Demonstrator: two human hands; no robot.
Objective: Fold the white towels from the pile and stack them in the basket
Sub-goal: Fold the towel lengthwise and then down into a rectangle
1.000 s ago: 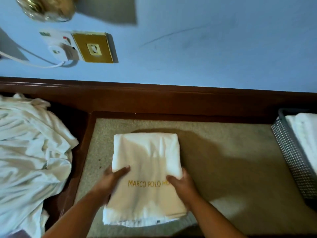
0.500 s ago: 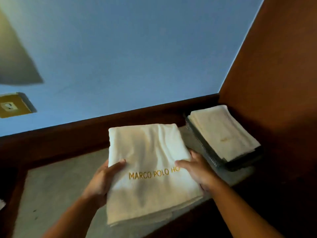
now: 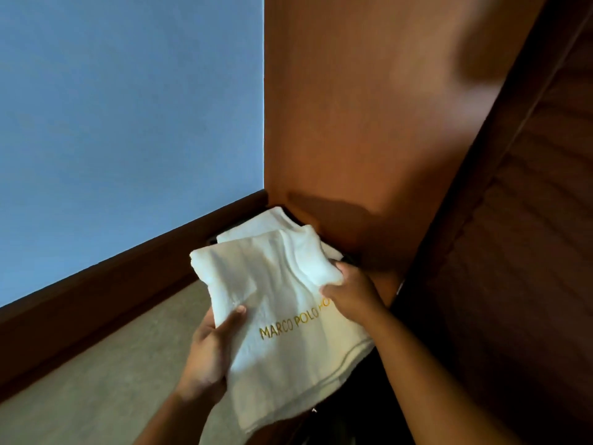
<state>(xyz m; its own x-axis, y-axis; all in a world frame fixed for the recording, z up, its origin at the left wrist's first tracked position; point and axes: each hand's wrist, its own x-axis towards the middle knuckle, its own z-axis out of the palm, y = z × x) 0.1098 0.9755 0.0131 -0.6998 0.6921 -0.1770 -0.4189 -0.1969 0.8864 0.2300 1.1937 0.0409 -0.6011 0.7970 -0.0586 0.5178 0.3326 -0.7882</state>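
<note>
Change: the folded towel (image 3: 288, 316) was lying flat on the beige surface (image 3: 96, 380) a second ago. It has since been lifted, carried to the right and is now held over the corner where the basket stands.
Towel position: it is held in the air, tilted, with its far edge above the stacked towel (image 3: 266, 224) already in the basket. It has not yet been set down.
Left hand: the left hand (image 3: 208, 354) is closed on the near left edge – thumb on top, fingers hidden beneath the cloth.
Right hand: the right hand (image 3: 353, 293) is clenched round the right edge, where the upper layer has been bunched into a hump.
Meaning for the task: folding of this towel is judged finished; only the placing is left. The bunched layer may need to be smoothed if the stack is to lie flat.
Basket: almost wholly covered by towels – only a dark sliver of rim (image 3: 348, 260) can be made out.
Surroundings: a blue wall (image 3: 128, 123) with a dark wooden skirting (image 3: 128, 277), and a brown wooden panel (image 3: 353, 123) close on the right.
Obstruction: the basket is set tight against that panel, so little room is left for the right hand.
Pile: not in view.
</note>
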